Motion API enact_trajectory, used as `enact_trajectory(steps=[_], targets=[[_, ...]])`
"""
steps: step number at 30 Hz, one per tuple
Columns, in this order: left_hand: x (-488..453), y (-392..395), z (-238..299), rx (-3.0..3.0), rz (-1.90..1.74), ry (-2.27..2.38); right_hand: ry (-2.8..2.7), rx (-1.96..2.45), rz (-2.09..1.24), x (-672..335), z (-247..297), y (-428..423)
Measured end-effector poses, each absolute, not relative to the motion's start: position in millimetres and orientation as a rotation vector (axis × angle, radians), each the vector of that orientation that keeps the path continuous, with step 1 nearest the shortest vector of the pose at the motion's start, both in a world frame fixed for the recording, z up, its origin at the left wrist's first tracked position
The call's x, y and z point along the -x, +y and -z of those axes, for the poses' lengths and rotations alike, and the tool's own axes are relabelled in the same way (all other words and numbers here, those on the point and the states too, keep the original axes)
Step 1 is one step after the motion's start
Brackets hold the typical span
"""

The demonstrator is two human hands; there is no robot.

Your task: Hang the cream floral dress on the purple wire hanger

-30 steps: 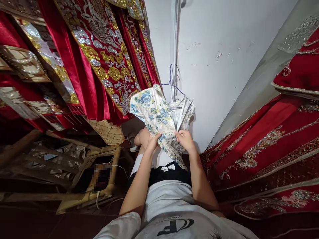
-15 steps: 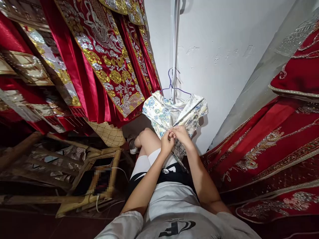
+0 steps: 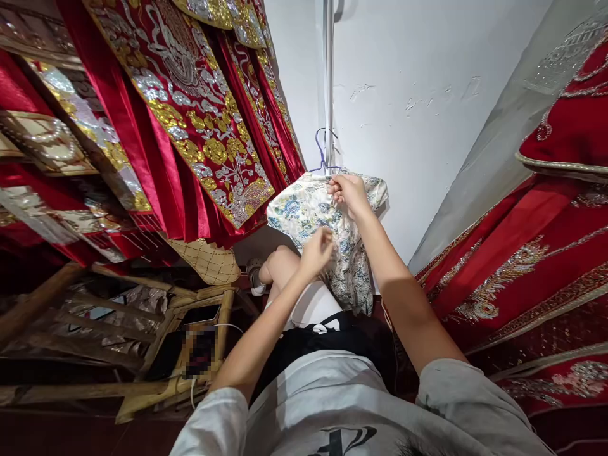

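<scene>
A white blouse with blue and yellow flowers hangs from a purple wire hanger in front of me. My right hand is up at its neckline, with thumb and fingers pinched on the cloth. Lower down, my left hand is in front of the blouse, its fingers curled and smeared by motion. Whether the left fingers hold any cloth cannot be made out. The lower part of the blouse falls in creases beside my knee.
Red embroidered garments hang at the left, and more red beaded cloth is at the right. A metal pole stands against the white wall. A bamboo chair at lower left carries a phone with a cable.
Both hands were together at the middle front of the blouse. My right hand has risen to the neckline, the left stays lower, and the neckline's opening has been drawn closed.
</scene>
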State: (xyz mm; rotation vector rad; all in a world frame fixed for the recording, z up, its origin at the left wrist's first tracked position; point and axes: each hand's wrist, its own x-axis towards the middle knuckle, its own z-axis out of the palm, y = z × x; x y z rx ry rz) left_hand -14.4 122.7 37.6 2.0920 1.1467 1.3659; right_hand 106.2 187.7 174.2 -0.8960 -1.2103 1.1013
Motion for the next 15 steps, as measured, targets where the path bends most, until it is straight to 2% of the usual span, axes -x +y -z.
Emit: enact_trajectory(steps=[3,7,11,15], targets=[[29,146,-107,-2.014,-1.772,1.097,-1.327,0.880,-1.058,-111,-172,178],[35,170,-162,-2.319,-1.724,1.106,-1.476,0.839,-0.952,-108,-169,184],[59,192,-163,-2.279,-1.854,1.170,-1.522,1.041,-0.751,-109,-133,194],[124,222,-141,-2.013,-2.032,1.164,-1.484,1.212,-0.925,-108,-77,175]])
